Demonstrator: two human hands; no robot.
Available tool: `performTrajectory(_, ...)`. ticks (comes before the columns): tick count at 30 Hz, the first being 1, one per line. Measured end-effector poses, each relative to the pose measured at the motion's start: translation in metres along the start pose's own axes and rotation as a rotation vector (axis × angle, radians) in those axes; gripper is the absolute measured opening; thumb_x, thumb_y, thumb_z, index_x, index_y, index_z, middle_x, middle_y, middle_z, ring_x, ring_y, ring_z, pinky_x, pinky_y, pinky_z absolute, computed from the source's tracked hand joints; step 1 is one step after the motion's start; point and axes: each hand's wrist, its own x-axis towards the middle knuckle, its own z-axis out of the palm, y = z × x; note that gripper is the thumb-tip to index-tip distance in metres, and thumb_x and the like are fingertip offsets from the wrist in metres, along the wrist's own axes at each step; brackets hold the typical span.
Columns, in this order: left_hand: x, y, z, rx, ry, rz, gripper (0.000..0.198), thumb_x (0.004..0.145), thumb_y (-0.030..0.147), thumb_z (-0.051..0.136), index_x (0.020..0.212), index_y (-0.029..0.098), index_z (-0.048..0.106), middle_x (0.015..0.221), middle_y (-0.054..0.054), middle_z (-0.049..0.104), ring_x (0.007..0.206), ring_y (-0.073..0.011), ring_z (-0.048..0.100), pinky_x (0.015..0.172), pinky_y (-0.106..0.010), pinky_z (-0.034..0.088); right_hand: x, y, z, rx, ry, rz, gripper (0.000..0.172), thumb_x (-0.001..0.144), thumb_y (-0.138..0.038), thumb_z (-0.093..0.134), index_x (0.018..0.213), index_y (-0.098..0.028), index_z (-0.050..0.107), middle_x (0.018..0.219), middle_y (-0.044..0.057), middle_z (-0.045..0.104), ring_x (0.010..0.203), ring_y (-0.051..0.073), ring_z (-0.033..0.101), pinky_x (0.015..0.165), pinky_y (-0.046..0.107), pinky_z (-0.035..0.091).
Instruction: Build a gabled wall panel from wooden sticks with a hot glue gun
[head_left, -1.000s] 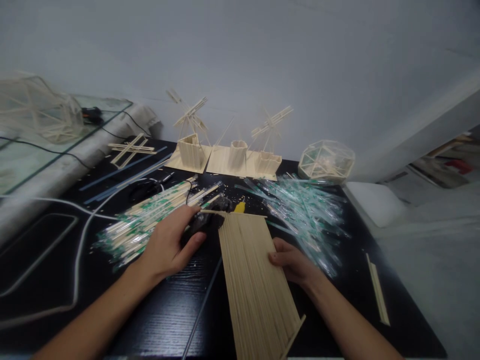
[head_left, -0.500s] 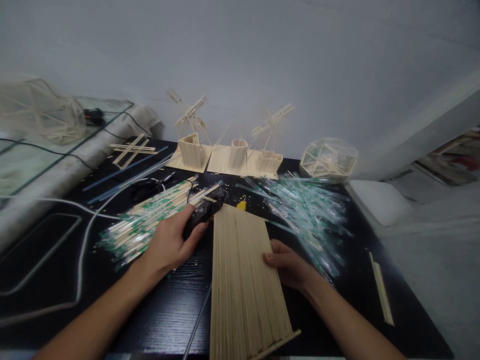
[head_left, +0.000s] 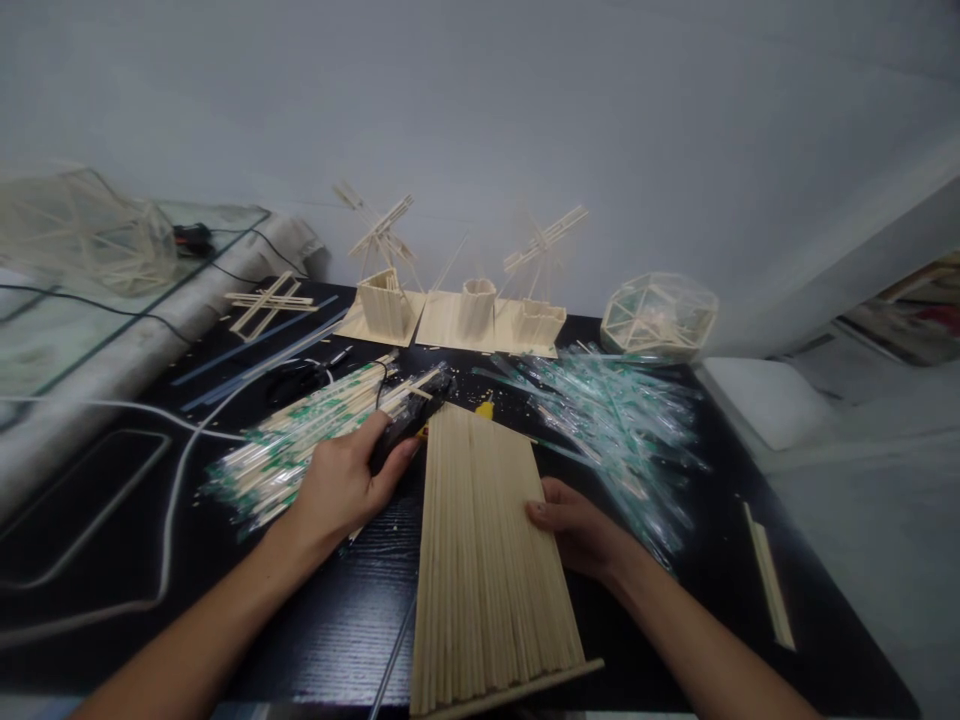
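A flat panel of wooden sticks [head_left: 480, 560] glued side by side lies on the black table [head_left: 315, 640] in front of me. My left hand [head_left: 345, 485] is closed round a black glue gun [head_left: 409, 420] whose tip sits at the panel's far left corner. My right hand [head_left: 574, 530] grips the panel's right edge, thumb on top and fingers curled under. A heap of wrapped chopsticks [head_left: 300, 435] lies just beyond my left hand.
Empty clear wrappers [head_left: 615, 430] are piled at the right. Stick models [head_left: 457, 300] and a stick polyhedron [head_left: 656, 315] stand along the wall. A white cable [head_left: 161, 500] loops at the left. Loose sticks [head_left: 769, 585] lie near the right edge. A stick cross [head_left: 266, 300] lies at back left.
The panel has swung counter-clockwise under my right hand and now lies nearly straight toward me. My left hand with the glue gun has shifted slightly to the panel's far left corner.
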Motion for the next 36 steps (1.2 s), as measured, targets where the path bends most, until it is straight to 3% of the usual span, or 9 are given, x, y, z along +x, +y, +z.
performTrajectory(7,0.002,0.002,-0.001,0.057,-0.039,-0.051,0.037,0.096,0.053,0.040,0.080,0.025,0.056,0.052,0.000,0.057,0.049,-0.0219,0.059,0.053,-0.029,0.031,0.001,-0.002,0.004,-0.061,-0.018,-0.040,0.038,0.081,-0.043,0.087,0.098,-0.010,0.081,0.090,0.008,0.080,0.081,0.014,0.075,0.079,0.023,0.056)
performTrajectory(12,0.007,0.003,-0.005,0.067,-0.059,-0.096,0.044,0.100,0.054,0.034,0.080,0.023,0.058,0.061,-0.004,0.064,0.059,-0.0255,0.064,0.058,-0.032,0.038,-0.001,-0.006,0.006,-0.103,0.019,-0.038,0.038,0.080,-0.045,0.088,0.094,-0.011,0.080,0.090,0.008,0.079,0.079,0.014,0.074,0.080,0.025,0.055)
performTrajectory(17,0.010,-0.008,-0.004,-0.315,-0.026,-0.210,0.063,0.102,0.065,0.027,0.080,0.022,0.067,0.083,-0.008,0.073,0.083,-0.0280,0.068,0.074,-0.038,0.050,-0.001,-0.006,0.002,-0.103,0.060,-0.047,0.038,0.081,-0.045,0.087,0.096,-0.011,0.080,0.092,0.008,0.079,0.078,0.015,0.073,0.078,0.026,0.055)
performTrajectory(20,0.011,-0.010,-0.003,-0.733,-0.075,-0.350,0.066,0.100,0.072,0.029,0.084,0.021,0.068,0.083,-0.008,0.072,0.078,-0.0263,0.066,0.072,-0.039,0.053,0.000,-0.006,-0.002,-0.112,0.113,-0.048,0.042,0.080,-0.046,0.088,0.099,-0.009,0.080,0.092,0.009,0.079,0.080,0.016,0.075,0.078,0.026,0.056)
performTrajectory(24,0.015,-0.004,-0.008,-1.220,-0.143,-0.489,0.060,0.103,0.067,0.028,0.089,0.020,0.063,0.083,-0.007,0.072,0.074,-0.0228,0.067,0.072,-0.039,0.059,0.000,-0.009,-0.003,-0.078,0.188,-0.072,0.041,0.078,-0.044,0.090,0.097,-0.011,0.079,0.088,0.008,0.080,0.078,0.016,0.074,0.079,0.027,0.056)
performTrajectory(30,0.019,0.004,-0.018,-1.283,-0.285,-0.500,0.067,0.104,0.066,0.014,0.086,0.021,0.059,0.089,-0.011,0.075,0.085,-0.0264,0.073,0.084,-0.047,0.063,0.002,-0.013,-0.002,-0.059,0.266,-0.086,0.046,0.075,-0.046,0.091,0.102,-0.011,0.078,0.096,0.011,0.081,0.083,0.021,0.075,0.085,0.033,0.057)
performTrajectory(36,0.019,0.004,-0.019,-1.475,-0.335,-0.519,0.068,0.103,0.069,0.018,0.083,0.019,0.060,0.095,-0.014,0.076,0.103,-0.0333,0.073,0.090,-0.053,0.062,0.004,-0.012,-0.006,-0.030,0.306,-0.108,0.050,0.073,-0.046,0.092,0.106,-0.012,0.078,0.107,0.014,0.081,0.091,0.024,0.076,0.093,0.038,0.056)
